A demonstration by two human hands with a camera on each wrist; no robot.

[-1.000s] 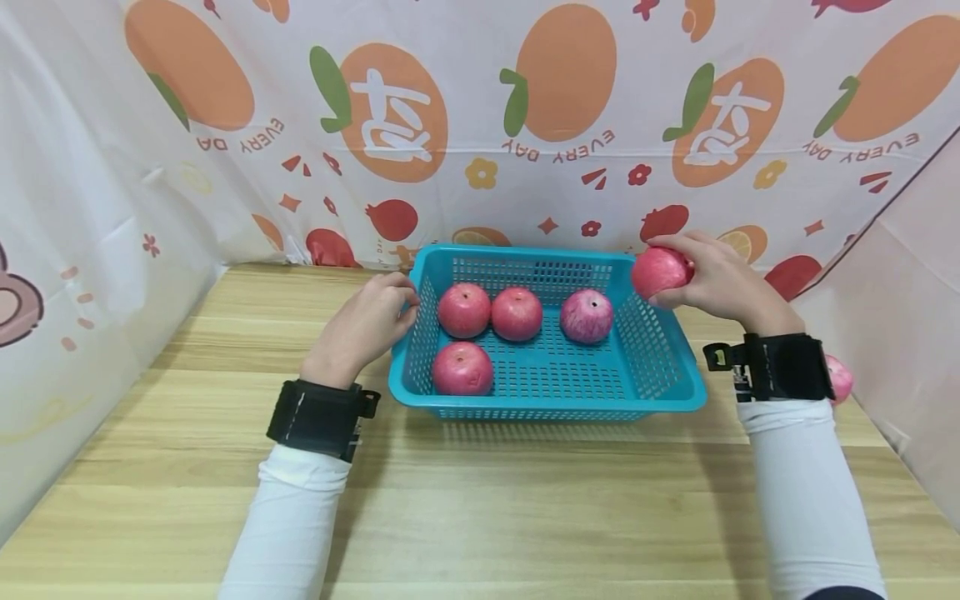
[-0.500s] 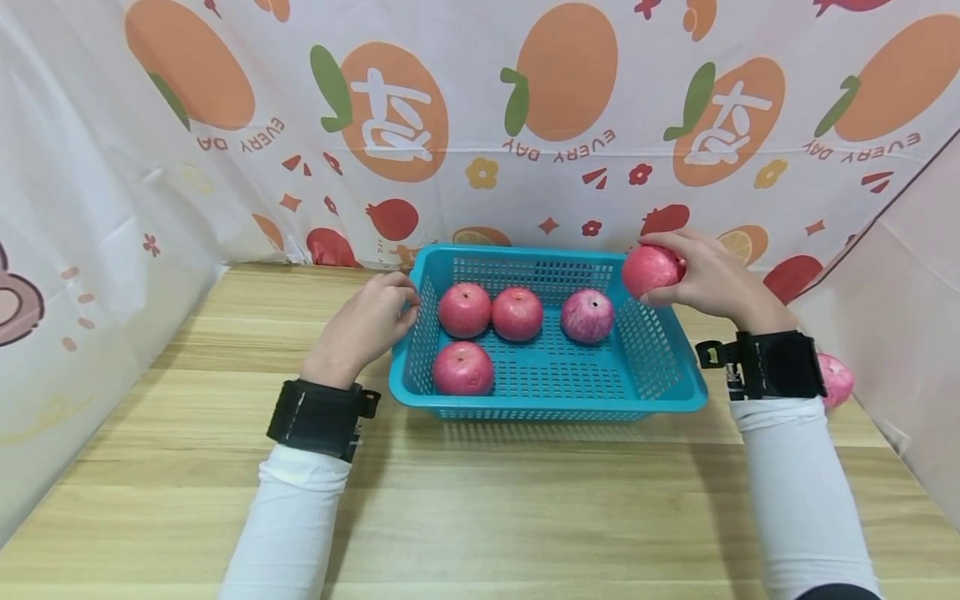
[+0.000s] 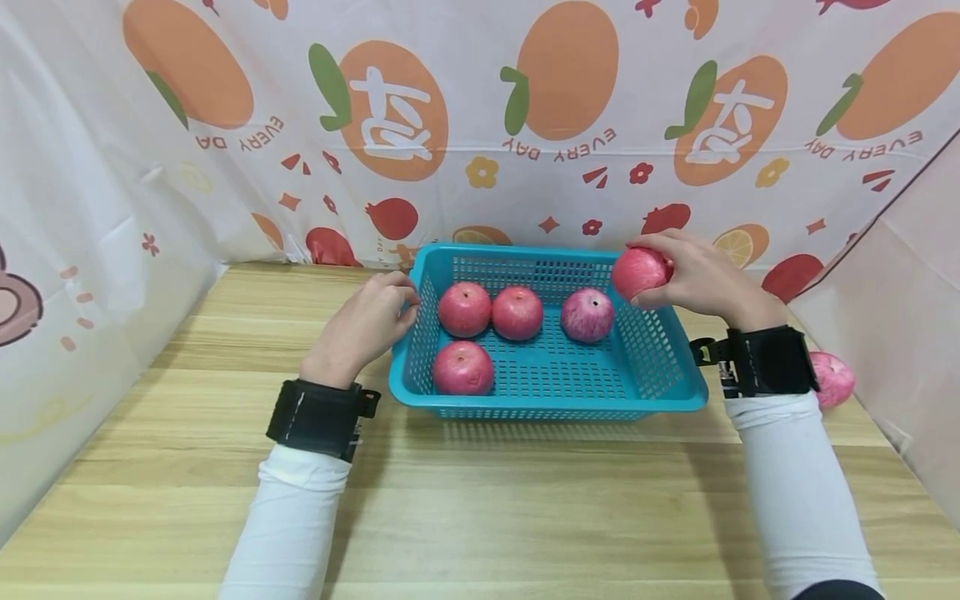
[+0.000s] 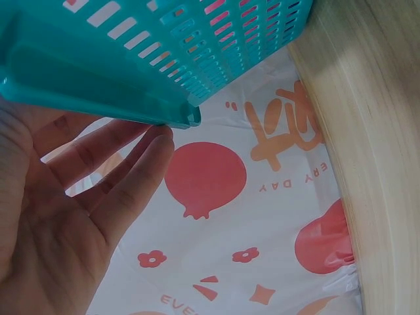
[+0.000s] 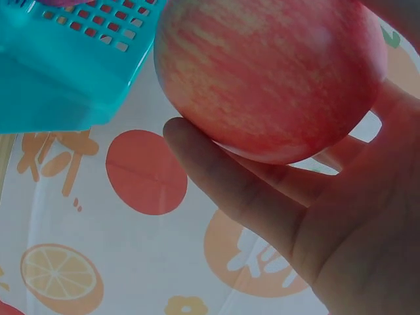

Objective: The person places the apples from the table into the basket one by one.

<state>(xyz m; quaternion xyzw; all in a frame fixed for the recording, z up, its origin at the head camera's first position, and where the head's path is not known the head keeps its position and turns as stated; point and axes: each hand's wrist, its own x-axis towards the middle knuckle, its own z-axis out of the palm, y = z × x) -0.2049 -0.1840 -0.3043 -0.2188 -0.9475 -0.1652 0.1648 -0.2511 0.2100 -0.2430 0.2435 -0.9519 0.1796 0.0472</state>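
Wooden counter (image 3: 540,517): right hand (image 3: 701,279), gripping a round red apple (image 3: 637,273), edges farther over the turquoise plastic basket (image 3: 551,403) at two o'clock; left hand (image 3: 360,321) seemingly pinches it at nine.

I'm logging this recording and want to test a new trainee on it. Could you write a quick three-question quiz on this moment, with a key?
1. How many round fruits lie inside the blue basket?

2. True or false: the left grip is holding a fruit.

3. Where is the loose fruit on the table?
A) left of the basket
B) beside the right wristband
C) between the two sleeves

Key:
1. Four.
2. False; it is at the basket's left rim, while the right grip holds a red fruit.
3. B
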